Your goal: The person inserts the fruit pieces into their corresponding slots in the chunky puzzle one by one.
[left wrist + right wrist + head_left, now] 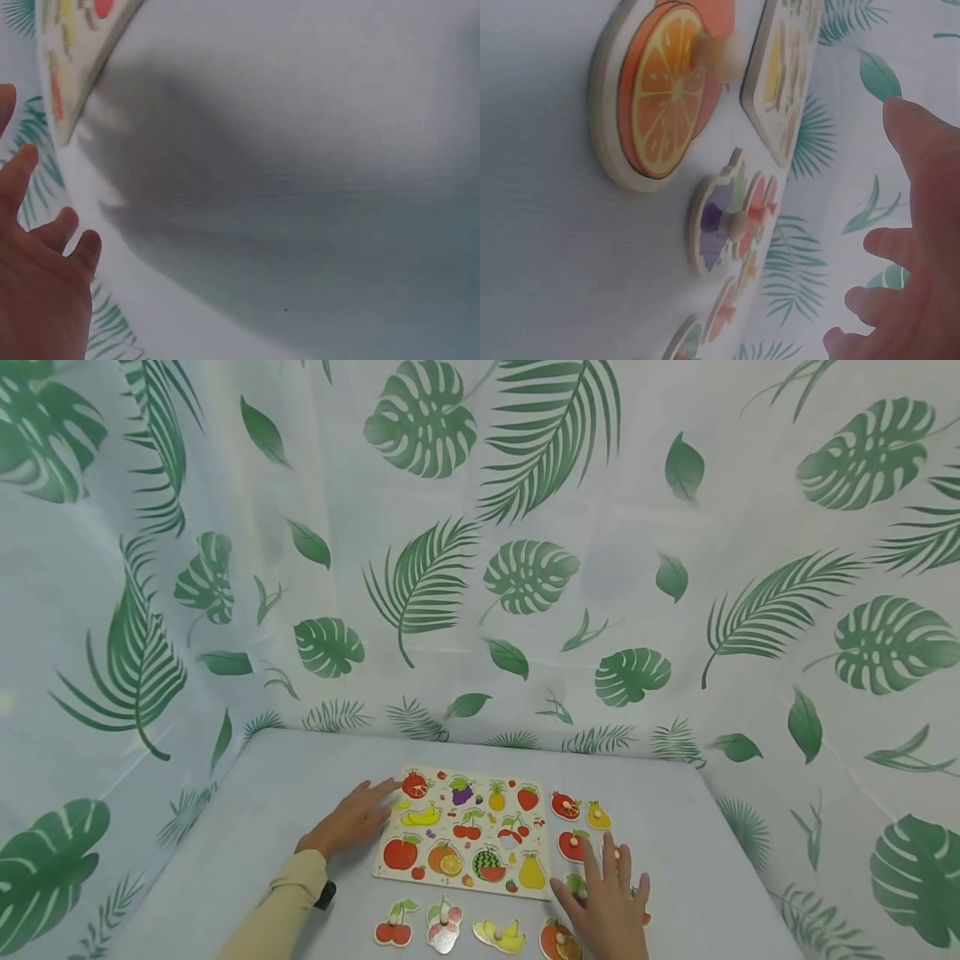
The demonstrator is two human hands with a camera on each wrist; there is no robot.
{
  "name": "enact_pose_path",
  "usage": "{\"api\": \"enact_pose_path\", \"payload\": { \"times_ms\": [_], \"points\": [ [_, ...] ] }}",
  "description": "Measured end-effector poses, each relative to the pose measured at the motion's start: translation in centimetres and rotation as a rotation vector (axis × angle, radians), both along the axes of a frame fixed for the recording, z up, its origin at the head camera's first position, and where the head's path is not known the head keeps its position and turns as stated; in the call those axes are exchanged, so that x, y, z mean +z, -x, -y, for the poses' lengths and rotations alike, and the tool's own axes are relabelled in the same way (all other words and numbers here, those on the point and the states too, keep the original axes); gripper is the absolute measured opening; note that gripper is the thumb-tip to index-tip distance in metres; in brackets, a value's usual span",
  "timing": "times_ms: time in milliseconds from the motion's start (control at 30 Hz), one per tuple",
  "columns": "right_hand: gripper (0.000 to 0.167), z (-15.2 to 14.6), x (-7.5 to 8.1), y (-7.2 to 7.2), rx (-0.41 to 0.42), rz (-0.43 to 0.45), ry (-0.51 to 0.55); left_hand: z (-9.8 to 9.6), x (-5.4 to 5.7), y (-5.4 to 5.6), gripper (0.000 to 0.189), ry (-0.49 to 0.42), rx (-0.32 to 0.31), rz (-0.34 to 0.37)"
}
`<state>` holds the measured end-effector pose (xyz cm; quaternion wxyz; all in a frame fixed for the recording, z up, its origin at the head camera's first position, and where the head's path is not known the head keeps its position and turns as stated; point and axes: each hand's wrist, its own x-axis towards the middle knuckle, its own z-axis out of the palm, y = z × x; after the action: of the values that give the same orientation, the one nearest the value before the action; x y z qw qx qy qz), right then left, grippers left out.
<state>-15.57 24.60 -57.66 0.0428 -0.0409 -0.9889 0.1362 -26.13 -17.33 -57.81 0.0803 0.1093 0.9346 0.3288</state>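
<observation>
A fruit puzzle board lies flat on the white table, covered with fruit pictures. My left hand is at its left side, fingers extended, fingertips right at the upper left edge. In the left wrist view the loosely spread fingers of the hand appear beside the board's corner, gripping nothing. My right hand hovers with spread fingers over knobbed pieces right of the board, partly hiding some. The right wrist view shows an orange piece and a grape piece apart from the right hand.
Along the board's near side lie a cherry piece, a shiny reddish piece, a banana piece. To the right are pomegranate, pear and apple pieces. A leaf-patterned curtain surrounds the table.
</observation>
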Motion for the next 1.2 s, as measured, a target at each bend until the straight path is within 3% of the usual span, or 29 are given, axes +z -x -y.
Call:
{"api": "enact_pose_path", "payload": {
  "times_ms": [100,333,467,733,867,1033,1200],
  "points": [
    [0.097,-0.1,-0.1,-0.2,0.004,0.003,-0.003,0.0,-0.8,0.3,0.053,0.012,-0.007,0.031],
    [0.094,0.0,0.0,-0.8,0.009,0.018,0.019,0.4,-3.9,-0.3,0.055,0.079,-0.056,-0.055],
    [0.088,0.2,0.1,-1.0,0.021,0.022,0.026,0.5,-4.7,-0.8,0.056,0.092,-0.047,-0.052],
    [0.066,1.6,0.8,0.4,0.135,-0.118,0.056,0.8,-4.6,0.4,0.057,0.078,-0.063,-0.058],
    [0.053,3.4,0.9,1.0,0.213,-0.2,0.075,0.9,-4.8,0.4,0.058,0.085,-0.071,-0.042],
    [0.042,7.0,0.9,1.8,0.364,-0.312,0.073,0.9,-4.9,0.4,0.058,0.108,-0.077,-0.063],
    [0.037,11.5,1.5,2.3,0.54,-0.288,0.041,0.8,-4.7,0.4,0.058,0.116,-0.077,-0.075]
  ]
}}
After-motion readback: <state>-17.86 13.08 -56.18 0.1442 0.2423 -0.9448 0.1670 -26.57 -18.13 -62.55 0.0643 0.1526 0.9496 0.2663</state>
